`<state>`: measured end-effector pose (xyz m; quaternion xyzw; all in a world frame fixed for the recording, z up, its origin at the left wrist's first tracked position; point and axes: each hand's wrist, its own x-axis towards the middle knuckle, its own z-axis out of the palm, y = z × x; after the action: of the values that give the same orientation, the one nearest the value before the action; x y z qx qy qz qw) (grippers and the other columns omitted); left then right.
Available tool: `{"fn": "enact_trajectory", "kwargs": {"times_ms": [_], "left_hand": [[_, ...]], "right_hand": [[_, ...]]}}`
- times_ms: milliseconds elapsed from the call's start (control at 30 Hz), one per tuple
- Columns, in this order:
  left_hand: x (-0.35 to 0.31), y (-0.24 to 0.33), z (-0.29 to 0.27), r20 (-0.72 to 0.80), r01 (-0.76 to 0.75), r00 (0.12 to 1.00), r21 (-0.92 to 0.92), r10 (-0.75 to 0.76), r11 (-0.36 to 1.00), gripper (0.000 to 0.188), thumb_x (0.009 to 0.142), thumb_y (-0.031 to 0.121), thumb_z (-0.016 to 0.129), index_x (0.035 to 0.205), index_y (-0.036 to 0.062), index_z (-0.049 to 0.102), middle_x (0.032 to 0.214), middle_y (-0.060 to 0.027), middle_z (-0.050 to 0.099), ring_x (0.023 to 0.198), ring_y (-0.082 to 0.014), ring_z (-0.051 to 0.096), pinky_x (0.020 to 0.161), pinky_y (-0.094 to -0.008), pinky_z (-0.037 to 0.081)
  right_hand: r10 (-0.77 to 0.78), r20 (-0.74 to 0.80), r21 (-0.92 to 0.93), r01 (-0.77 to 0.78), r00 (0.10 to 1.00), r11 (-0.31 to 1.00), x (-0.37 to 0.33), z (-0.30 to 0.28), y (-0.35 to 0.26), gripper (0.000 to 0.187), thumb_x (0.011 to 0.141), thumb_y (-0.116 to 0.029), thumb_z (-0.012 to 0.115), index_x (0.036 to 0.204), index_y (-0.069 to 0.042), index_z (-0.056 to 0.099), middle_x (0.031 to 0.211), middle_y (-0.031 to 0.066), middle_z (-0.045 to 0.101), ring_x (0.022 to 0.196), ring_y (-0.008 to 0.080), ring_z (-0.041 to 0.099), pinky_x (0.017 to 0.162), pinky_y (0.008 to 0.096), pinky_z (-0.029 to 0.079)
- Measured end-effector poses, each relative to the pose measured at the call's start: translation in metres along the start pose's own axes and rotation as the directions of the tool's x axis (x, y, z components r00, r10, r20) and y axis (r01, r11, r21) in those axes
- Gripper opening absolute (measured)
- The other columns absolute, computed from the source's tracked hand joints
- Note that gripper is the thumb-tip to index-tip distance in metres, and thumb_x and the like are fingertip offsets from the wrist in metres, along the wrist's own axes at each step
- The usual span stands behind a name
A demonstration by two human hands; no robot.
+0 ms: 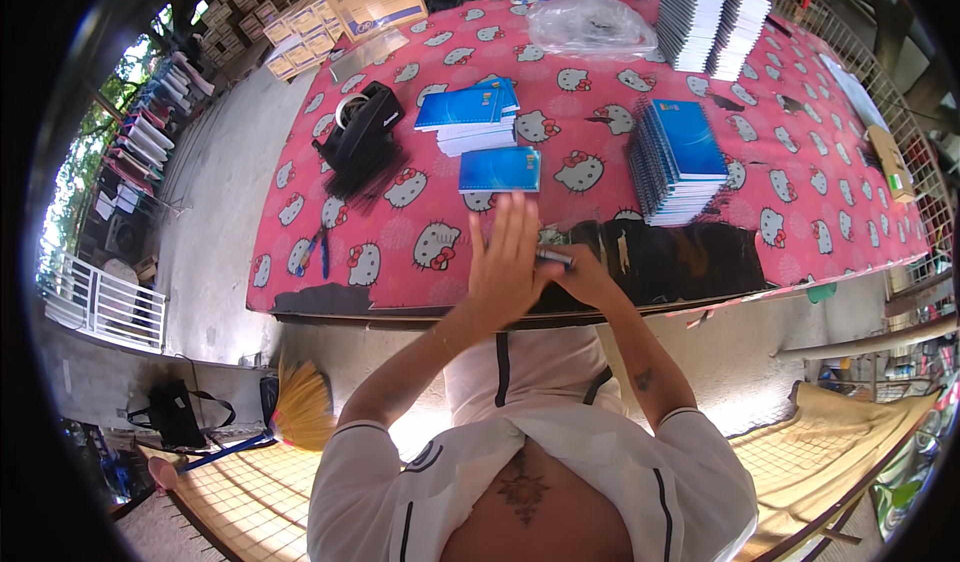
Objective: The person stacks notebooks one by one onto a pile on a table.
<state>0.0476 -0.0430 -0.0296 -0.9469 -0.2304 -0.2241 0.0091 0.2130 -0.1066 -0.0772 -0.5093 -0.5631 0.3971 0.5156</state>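
Left hand is held extended forward; right hand is curled just beside it (both forearms are angled inward).

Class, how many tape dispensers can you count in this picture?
1: the black tape dispenser on the table's left side, left of the blue booklets. Others could be hidden.

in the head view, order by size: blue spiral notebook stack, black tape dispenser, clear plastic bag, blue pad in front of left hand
1. Blue spiral notebook stack
2. Clear plastic bag and black tape dispenser, too close to rank
3. Blue pad
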Motion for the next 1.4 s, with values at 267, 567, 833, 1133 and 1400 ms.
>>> {"fn": "enact_trajectory", "kwargs": {"times_ms": [267,567,833,1133,1400], "left_hand": [[0.019,-0.003,-0.037,-0.078,-0.004,0.997,0.064,0.009,0.998,0.082,0.091,0.053,0.061,0.144,-0.0056,0.04,0.147,-0.0271,0.044,0.14,-0.0389,0.039,0.114,-0.0589,0.025],[0.037,-0.037,-0.05,0.333,0.02,0.932,-0.436,0.141,0.9,0.055,0.084,0.042,0.073,0.119,0.0007,0.062,0.108,-0.0207,0.069,0.097,-0.0376,0.068,0.082,-0.0483,0.052],[0.024,-0.04,-0.036,0.175,-0.011,0.982,-0.347,0.076,0.938,0.061,0.093,0.042,0.062,0.138,0.0016,0.051,0.131,-0.0233,0.057,0.121,-0.0395,0.056,0.098,-0.0533,0.044],[0.01,0.003,-0.013,-0.025,0.013,1.0,-0.005,-0.013,1.0,0.09,0.093,0.062,0.046,0.151,-0.0052,0.032,0.159,-0.0257,0.027,0.149,-0.0402,0.023,0.116,-0.0641,0.01],[-0.002,0.01,-0.004,0.016,0.021,1.0,-0.066,-0.02,0.998,0.087,0.093,0.061,0.045,0.149,-0.0046,0.035,0.158,-0.0253,0.028,0.149,-0.0387,0.024,0.114,-0.0671,0.008]], "right_hand": [[0.052,-0.034,-0.083,-0.055,0.998,0.995,0.0,-0.001,-0.012,0.032,0.092,-0.015,0.07,0.12,0.0,0.067,0.098,0.0146,0.074,0.085,0.0124,0.065,0.078,0.0311,0.052],[0.065,-0.003,-0.07,-0.065,0.998,0.995,-0.003,0.002,-0.021,0.033,0.094,-0.02,0.068,0.121,0.0,0.068,0.095,0.0119,0.074,0.083,0.0109,0.063,0.075,0.0301,0.051],[0.059,-0.054,-0.074,-0.063,0.997,0.995,0.002,0.003,-0.022,0.035,0.091,-0.018,0.069,0.122,0.0,0.067,0.095,0.0157,0.074,0.082,0.0133,0.065,0.075,0.0308,0.051],[0.068,-0.125,-0.096,-0.08,0.99,0.992,0.002,0.008,-0.015,0.038,0.084,-0.006,0.066,0.121,0.002,0.065,0.095,0.0214,0.072,0.074,0.0244,0.067,0.072,0.0346,0.052],[-0.057,-0.023,-0.086,0.055,0.998,0.995,0.005,0.006,0.002,0.037,0.085,-0.004,0.064,0.121,0.003,0.064,0.098,0.0223,0.072,0.082,0.0288,0.071,0.075,0.037,0.053]]}}
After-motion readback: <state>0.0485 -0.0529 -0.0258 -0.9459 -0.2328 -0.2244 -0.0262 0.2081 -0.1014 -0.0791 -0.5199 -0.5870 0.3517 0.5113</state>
